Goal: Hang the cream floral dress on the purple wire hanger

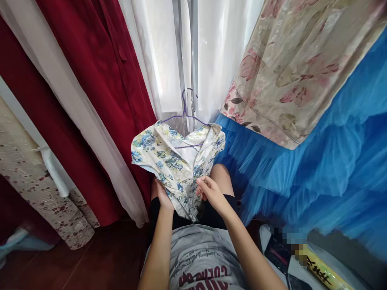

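A short-sleeved floral blouse (169,155), white with blue flowers and yellow-green touches, hangs on a thin purple wire hanger (185,114) above my lap. Its neckline is a V, and the lower end is bunched together. My left hand (163,196) grips the blouse at its lower left side, with the fingers partly hidden behind the cloth. At the front, just right of the middle, my right hand (209,190) is closed in a pinch by the fabric. Whatever lies between its thumb and forefinger is too small to make out.
Dark red drapes (99,80) and white cloth hang on the left. To the right are a beige floral garment (278,76) and blue layered tulle (329,161). A yellow package (323,270) and a dark object (276,253) lie at the lower right.
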Available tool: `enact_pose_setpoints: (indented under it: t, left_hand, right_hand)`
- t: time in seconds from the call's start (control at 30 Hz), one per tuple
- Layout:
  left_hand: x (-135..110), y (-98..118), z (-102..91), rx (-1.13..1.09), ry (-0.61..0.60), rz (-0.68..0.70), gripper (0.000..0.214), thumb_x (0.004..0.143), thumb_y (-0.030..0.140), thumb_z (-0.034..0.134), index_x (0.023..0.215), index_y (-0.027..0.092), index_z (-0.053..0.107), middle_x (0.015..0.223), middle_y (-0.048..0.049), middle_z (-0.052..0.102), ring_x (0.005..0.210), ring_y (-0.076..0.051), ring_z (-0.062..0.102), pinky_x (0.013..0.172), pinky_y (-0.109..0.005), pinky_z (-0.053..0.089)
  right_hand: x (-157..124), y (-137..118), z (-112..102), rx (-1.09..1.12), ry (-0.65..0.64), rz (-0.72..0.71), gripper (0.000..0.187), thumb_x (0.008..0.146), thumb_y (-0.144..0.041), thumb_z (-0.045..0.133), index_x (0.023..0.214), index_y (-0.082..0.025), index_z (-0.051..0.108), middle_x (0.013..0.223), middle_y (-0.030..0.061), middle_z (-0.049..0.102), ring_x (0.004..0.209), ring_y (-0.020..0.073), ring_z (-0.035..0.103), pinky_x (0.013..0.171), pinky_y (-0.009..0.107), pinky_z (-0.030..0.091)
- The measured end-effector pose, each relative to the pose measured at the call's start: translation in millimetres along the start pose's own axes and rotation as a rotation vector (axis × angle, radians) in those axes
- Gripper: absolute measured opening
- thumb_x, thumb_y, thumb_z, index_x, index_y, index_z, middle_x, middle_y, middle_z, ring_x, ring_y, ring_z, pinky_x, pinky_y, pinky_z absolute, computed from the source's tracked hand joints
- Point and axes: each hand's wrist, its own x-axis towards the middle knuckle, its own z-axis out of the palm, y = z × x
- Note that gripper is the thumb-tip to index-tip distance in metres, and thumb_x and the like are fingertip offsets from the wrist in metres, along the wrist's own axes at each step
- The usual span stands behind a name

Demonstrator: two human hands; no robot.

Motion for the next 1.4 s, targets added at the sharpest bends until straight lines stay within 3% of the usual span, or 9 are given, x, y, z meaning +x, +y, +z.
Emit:
enact_pose_setpoints:
  t: [0.13,0.23,0.5,0.6,0.73,0.83,0.93,1.13,1.4]
  left_hand:
    - [-5.6,-2.9,-7.8,0.093,0.115,-0.111,0.075,0.057,0.041,0.096,0.124,0.022,0.07,0.12,-0.0097,0.075,0.13,-0.036,0.061,0.113,-0.048,0.045]
    - [-7.2,-1.7,-4.0,0.195,0.172,-0.127,0.071,0.057,0.021,0.092,0.124,0.019,0.068,0.114,-0.0084,0.077,0.123,-0.033,0.066,0.112,-0.046,0.045]
    - [-2.5,-7.3,-7.0,0.141,0.218,-0.175,0.058,0.056,0.02,0.086,0.111,0.017,0.068,0.099,-0.0076,0.077,0.104,-0.033,0.072,0.095,-0.045,0.055]
    - [7.8,-14.6,-22.0,0.25,0.394,0.02,0.05,0.06,0.021,0.083,0.106,0.018,0.065,0.1,-0.0075,0.073,0.107,-0.03,0.07,0.096,-0.042,0.053]
    - [5.2,-24.2,-30.9,0.702,0.646,0.562,0.049,0.069,0.02,0.08,0.113,0.02,0.059,0.119,-0.01,0.063,0.116,-0.025,0.061,0.099,-0.039,0.049]
    - [-8.5,-29.8,-12.3,0.967,0.353,0.77,0.038,0.082,0.024,0.074,0.118,0.021,0.06,0.121,-0.0111,0.063,0.117,-0.025,0.061,0.101,-0.039,0.048]
    - [-17.5,-32.7,13.9,1.01,-0.042,0.633,0.025,0.09,0.025,0.068,0.115,0.021,0.064,0.107,-0.0081,0.07,0.103,-0.023,0.068,0.093,-0.034,0.052]
    - [-16.4,-26.7,24.4,1.009,-0.109,0.475,0.008,0.093,0.024,0.063,0.086,0.02,0.065,0.083,-0.0035,0.071,0.08,-0.018,0.069,0.079,-0.03,0.052]
    - [-11.4,-14.9,19.2,1.14,-0.238,0.296,0.005,0.085,0.014,0.063,0.087,0.019,0.064,0.083,-0.0036,0.071,0.077,-0.019,0.07,0.076,-0.03,0.054]
  right_hand:
    - [43.7,14.7,20.6,-0.206,0.168,-0.163,0.041,0.097,-0.058,0.051,0.075,-0.023,0.049,0.06,-0.0029,0.055,0.058,0.0165,0.05,0.061,0.029,0.038]
    - [56.2,17.3,23.9,-0.252,0.23,-0.192,0.038,0.098,-0.054,0.049,0.074,-0.024,0.045,0.058,-0.0043,0.05,0.058,0.0166,0.047,0.06,0.029,0.036]
    - [42.9,15.4,12.0,-0.087,0.065,-0.215,0.036,0.095,-0.047,0.055,0.069,-0.023,0.047,0.056,-0.0047,0.048,0.053,0.0133,0.042,0.055,0.027,0.032]
    - [37.6,13.9,8.0,0.003,0.141,-0.183,0.036,0.09,-0.046,0.06,0.065,-0.023,0.047,0.052,-0.0056,0.046,0.048,0.0114,0.037,0.051,0.026,0.028]
    - [29.2,9.2,5.2,0.014,0.191,-0.121,0.037,0.087,-0.047,0.065,0.064,-0.021,0.053,0.045,-0.005,0.048,0.043,0.0103,0.035,0.048,0.026,0.026]
    - [23.4,5.0,8.2,-0.023,0.151,-0.106,0.036,0.086,-0.047,0.067,0.065,-0.019,0.059,0.045,-0.0028,0.053,0.041,0.0107,0.04,0.048,0.026,0.029]
    - [18.3,1.4,12.0,-0.024,0.106,-0.122,0.034,0.085,-0.046,0.07,0.067,-0.018,0.062,0.047,-0.0015,0.056,0.044,0.0119,0.046,0.048,0.025,0.032]
    - [31.8,-25.5,12.6,-0.008,0.118,-0.146,0.041,0.082,-0.044,0.07,0.052,-0.019,0.057,0.043,-0.0018,0.051,0.04,0.0098,0.04,0.045,0.025,0.031]
    - [119.8,-126.7,17.5,0.067,0.245,-0.27,0.028,0.077,-0.03,0.068,0.054,-0.016,0.062,0.044,-0.0027,0.051,0.039,0.0062,0.033,0.041,0.023,0.025]
